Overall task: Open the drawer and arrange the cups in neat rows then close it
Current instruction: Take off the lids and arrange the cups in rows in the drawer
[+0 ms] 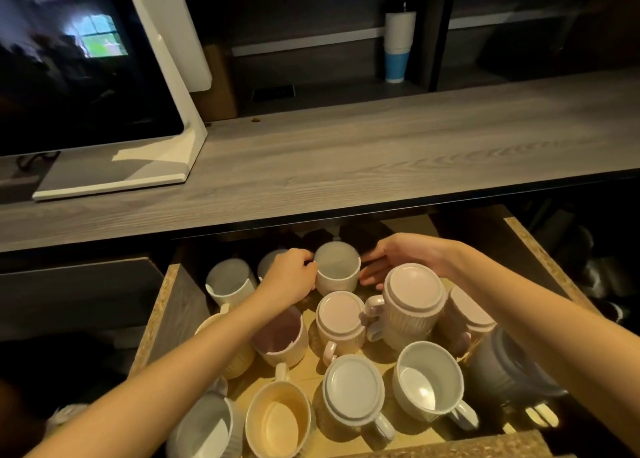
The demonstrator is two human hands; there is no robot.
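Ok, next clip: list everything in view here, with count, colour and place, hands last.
drawer: one, open, chipboard edges, below the counter
cups: about a dozen, white, pink, cream, one grey-blue, some upside down, loosely placed in the drawer
white cup: one, upside down, at the drawer's back
counter: one, grey woodgrain
monitor: one, dark screen, white stand, counter left
tumbler: one, white and blue, back shelf
left hand: on the white cup's left side
right hand: open, beside its right side

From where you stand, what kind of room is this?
Probably a home kitchen or dining nook. An open drawer beneath a wood-grain counter is packed with ceramic mugs, a stack of cups sits on a shelf behind, and a white-framed screen stands on the counter.
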